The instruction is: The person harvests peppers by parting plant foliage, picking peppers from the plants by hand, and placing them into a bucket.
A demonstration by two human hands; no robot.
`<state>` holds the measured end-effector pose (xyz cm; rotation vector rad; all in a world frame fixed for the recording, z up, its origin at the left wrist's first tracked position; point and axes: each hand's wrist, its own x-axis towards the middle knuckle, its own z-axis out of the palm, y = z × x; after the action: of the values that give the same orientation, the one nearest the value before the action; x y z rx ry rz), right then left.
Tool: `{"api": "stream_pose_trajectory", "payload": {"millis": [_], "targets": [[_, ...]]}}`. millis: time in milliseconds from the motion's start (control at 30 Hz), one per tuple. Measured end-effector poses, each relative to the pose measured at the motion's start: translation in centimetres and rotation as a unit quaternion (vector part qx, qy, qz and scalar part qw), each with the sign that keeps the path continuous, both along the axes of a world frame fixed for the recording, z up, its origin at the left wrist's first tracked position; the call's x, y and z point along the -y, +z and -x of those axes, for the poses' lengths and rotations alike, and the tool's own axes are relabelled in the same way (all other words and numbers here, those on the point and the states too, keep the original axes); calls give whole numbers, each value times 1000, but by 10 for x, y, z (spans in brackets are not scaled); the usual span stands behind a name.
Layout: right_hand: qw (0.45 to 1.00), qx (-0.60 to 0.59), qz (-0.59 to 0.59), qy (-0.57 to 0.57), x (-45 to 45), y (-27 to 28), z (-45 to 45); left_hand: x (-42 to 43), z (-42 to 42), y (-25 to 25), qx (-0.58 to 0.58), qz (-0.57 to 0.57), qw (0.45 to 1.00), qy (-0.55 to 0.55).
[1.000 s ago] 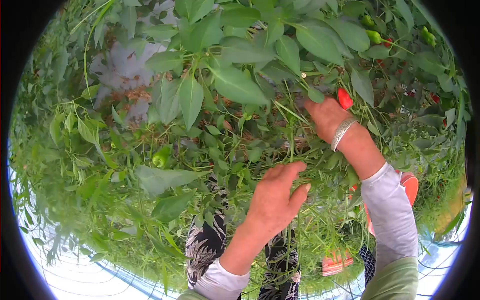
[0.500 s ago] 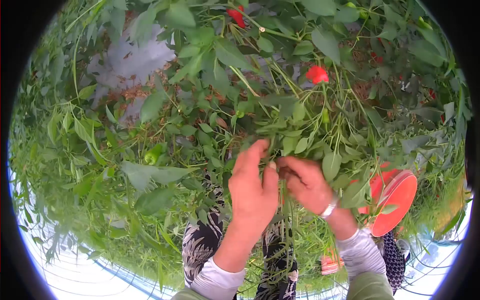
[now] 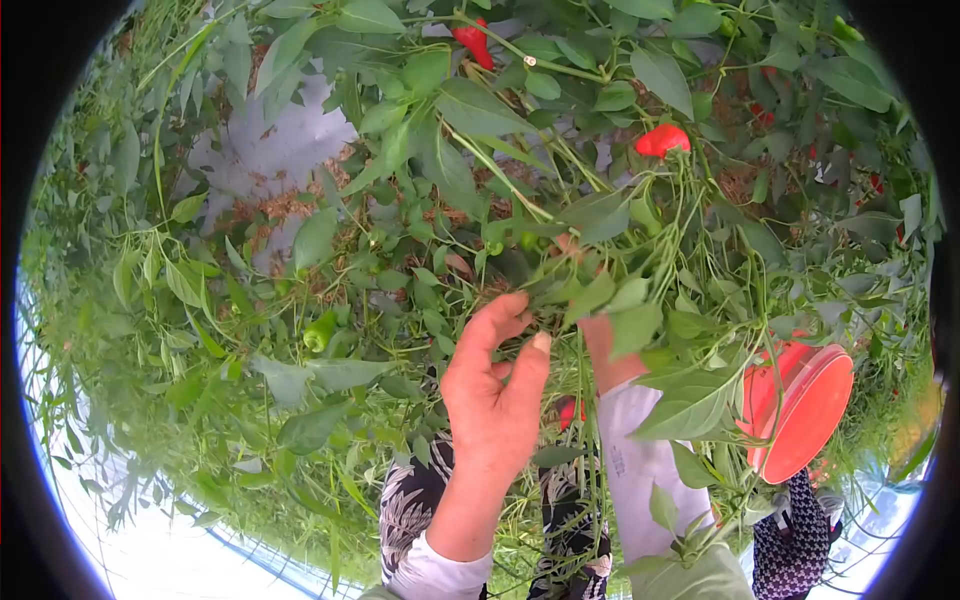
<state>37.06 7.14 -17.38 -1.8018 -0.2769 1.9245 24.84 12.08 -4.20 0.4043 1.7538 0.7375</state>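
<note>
My left hand (image 3: 495, 385) is raised at the centre among the stems, fingers curved and thumb apart, with nothing visible between them. To its right, my right hand (image 3: 580, 260) reaches up into the plant, mostly covered by leaves, so its fingers and anything in them are hidden. A red pepper (image 3: 662, 141) hangs on a stem above and right of that hand. Another red pepper (image 3: 474, 43) shows near the top, and a green pepper (image 3: 318, 332) hangs left of my left hand. Leafy stems (image 3: 690, 250) droop over my right forearm.
A red bucket (image 3: 803, 412) stands at the right behind leaves, beside a dark patterned cloth (image 3: 793, 545). Grey ground sheet (image 3: 270, 145) shows at the upper left. My patterned trousers (image 3: 415, 495) are at the bottom. Dense foliage surrounds the hands.
My right hand came down beside my left hand, then moved up under the leaves. My left hand shifted left and slightly up. The leafy stems now hang lower over my right arm.
</note>
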Motion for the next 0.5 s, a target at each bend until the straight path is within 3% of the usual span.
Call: {"api": "stream_pose_trajectory", "payload": {"millis": [100,200,300,467,500], "targets": [[996,-55,-21,-71,-34,-6,6,-5,1,3,-19,-12,1000,13],[985,-154,-5,-84,-18,53,9,-3,3,2,-10,-27,999,15],[965,-250,-26,-71,16,64,-2,-8,2,8,28,-12,999,36],[969,-167,45,-176,89,71,-7,0,-4,6,77,13,997,2],[964,-156,54,-210,92,73,-3,3,-4,4,15,21,992,-127]]}}
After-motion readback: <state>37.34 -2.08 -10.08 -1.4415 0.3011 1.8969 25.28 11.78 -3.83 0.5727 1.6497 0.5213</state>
